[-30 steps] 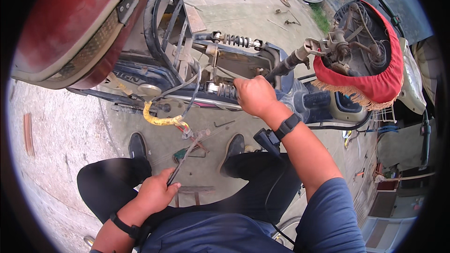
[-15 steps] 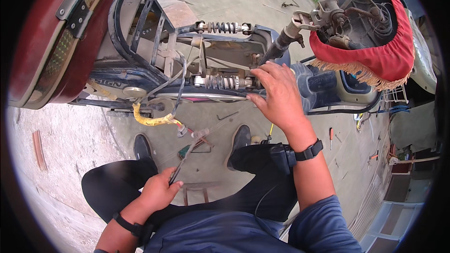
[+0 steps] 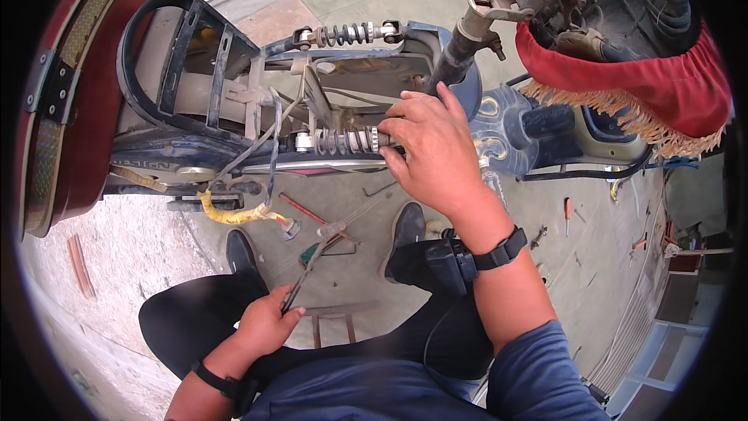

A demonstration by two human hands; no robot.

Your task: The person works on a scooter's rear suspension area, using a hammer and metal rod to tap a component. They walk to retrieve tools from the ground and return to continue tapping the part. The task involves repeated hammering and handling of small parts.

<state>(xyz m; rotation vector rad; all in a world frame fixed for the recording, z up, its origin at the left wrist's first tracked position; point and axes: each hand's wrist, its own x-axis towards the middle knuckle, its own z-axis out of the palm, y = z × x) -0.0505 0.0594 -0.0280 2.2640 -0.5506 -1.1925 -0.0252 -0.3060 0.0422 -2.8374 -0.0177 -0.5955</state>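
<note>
My left hand (image 3: 266,320), low in front of my legs, is closed around a thin dark metal rod tool (image 3: 309,271). Its far end, which looks like a pale crosspiece, points up toward the vehicle. My right hand (image 3: 433,144) lies over the right end of the near coil-spring shock absorber (image 3: 343,141), fingers apart and curved, thumb on the near side. Contact under the fingertips is hidden. Left of the spring, a yellow-wrapped cable (image 3: 232,212) hangs from the frame with a connector plug (image 3: 291,228) at its end.
A stripped two-wheeler's black rack loop (image 3: 131,54) and frame lie ahead, with a second shock absorber (image 3: 347,34) beyond. At left stands a red box (image 3: 86,132); at right, a red fringed cover (image 3: 623,82). An orange-handled screwdriver (image 3: 567,209) and a red rod (image 3: 300,206) lie on the floor.
The view has shifted, so the vehicle appears farther left. My right hand keeps its place at the shock absorber's end. My left hand still holds the rod tool; the cable's plug now hangs farther from its end.
</note>
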